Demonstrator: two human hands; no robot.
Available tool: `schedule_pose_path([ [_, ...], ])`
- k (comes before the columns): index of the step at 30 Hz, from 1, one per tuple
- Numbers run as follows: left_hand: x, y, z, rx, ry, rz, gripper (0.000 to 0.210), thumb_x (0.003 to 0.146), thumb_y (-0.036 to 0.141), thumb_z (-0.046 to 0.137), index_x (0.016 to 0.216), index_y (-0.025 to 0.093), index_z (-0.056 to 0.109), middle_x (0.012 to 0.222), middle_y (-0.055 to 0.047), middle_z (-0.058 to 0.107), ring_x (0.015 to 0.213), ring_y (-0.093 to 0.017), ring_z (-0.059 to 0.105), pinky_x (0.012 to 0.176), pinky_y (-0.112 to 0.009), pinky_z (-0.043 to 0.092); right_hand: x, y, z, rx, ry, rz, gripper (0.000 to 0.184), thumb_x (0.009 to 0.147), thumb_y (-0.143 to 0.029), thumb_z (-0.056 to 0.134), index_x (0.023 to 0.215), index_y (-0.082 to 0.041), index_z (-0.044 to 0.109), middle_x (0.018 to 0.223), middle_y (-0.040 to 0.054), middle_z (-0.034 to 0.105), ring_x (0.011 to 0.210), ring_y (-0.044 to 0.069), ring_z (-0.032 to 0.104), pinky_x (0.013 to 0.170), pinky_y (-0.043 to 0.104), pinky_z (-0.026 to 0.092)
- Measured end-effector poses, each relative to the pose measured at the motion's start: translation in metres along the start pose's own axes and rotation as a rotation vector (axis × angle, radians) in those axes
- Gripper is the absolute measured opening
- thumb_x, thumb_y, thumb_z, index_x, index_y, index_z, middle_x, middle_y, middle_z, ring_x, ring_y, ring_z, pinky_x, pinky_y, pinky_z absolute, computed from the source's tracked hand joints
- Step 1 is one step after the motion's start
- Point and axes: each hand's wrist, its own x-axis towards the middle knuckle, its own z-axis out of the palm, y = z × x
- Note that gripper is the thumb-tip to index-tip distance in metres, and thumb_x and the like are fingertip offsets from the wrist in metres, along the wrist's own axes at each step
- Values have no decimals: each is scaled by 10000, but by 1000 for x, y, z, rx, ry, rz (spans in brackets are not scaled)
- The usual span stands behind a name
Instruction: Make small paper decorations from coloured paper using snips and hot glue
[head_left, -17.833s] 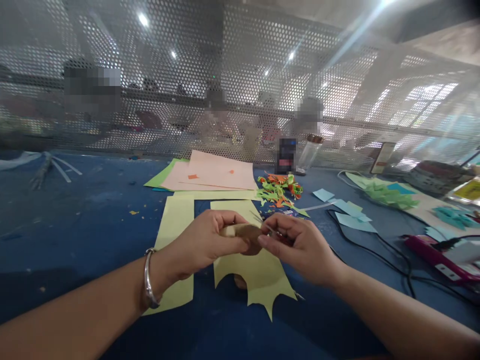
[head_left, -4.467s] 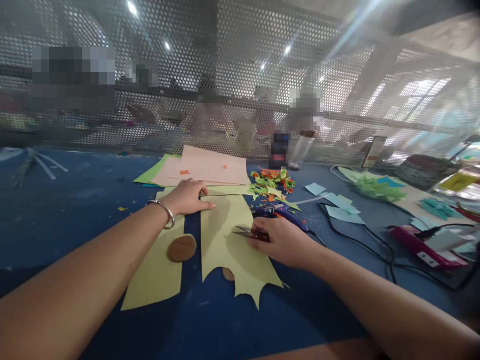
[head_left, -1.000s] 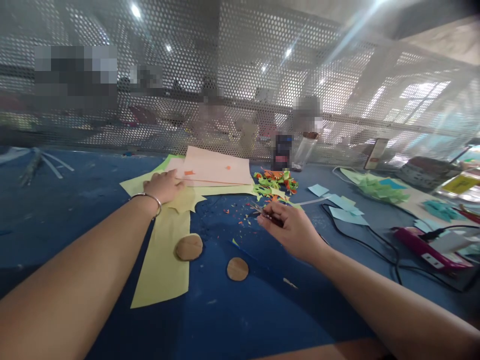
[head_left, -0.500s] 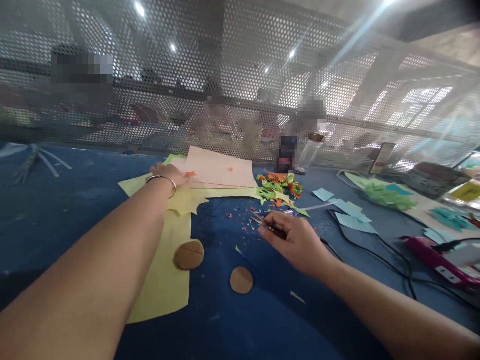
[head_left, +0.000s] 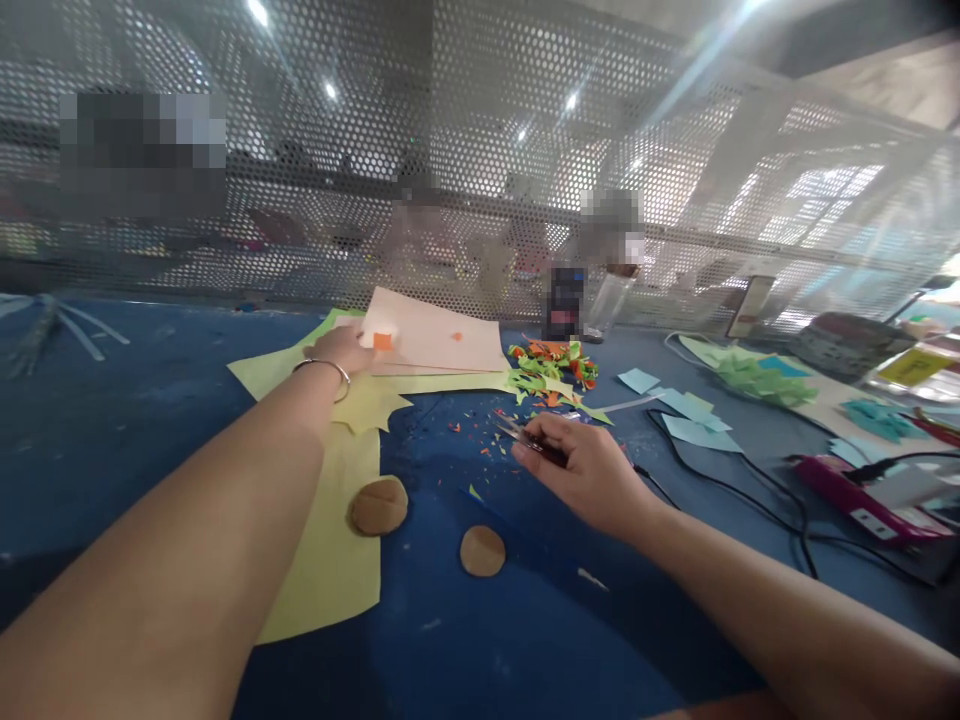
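Note:
My left hand (head_left: 343, 350) reaches to the far stack of paper, its fingers closed at the edge of a small orange paper piece (head_left: 382, 341). The piece stands out against the pale pink sheets (head_left: 442, 335) behind it. In my right hand (head_left: 592, 465) is a pair of scissors (head_left: 544, 449) with dark red handles, blades pointing away to the left. Tiny paper scraps lie around the blade tips. Nearer me are two round brown cardboard discs: one disc (head_left: 379, 506) overlaps the yellow paper (head_left: 322, 570), the other disc (head_left: 482, 552) lies on the blue table.
Green and orange paper cuttings (head_left: 551, 370) are heaped beyond the scissors. Light blue paper pieces (head_left: 697, 425), a black cable (head_left: 757, 515) and a magenta power strip (head_left: 870, 500) lie right. A clear bottle (head_left: 606, 305) stands before the perforated metal screen (head_left: 480, 150).
The orange piece has turned from a thin, slanted shape to a square facing me at my left fingertips. My right hand keeps the scissors in nearly the same place. The view has shifted slightly.

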Motion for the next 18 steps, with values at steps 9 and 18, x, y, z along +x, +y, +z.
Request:
schedule_pose_path([
  [9, -12, 57, -8, 1, 191, 108, 323, 981, 308, 409, 1253, 178, 526, 879, -62, 705, 938, -248, 672, 863, -328, 440, 0, 1, -2, -16, 17, 20, 193, 920, -338, 565, 782, -208, 530, 656, -45, 460, 588, 118, 389, 540, 260, 312],
  [18, -19, 88, -39, -296, 431, 116, 344, 1011, 345, 377, 1338, 239, 399, 1157, -48, 644, 892, -201, 709, 803, -305, 501, 3, 4, -4, 12, 44, 12, 181, 915, -339, 569, 789, -212, 542, 628, -48, 456, 566, 118, 395, 527, 257, 304],
])
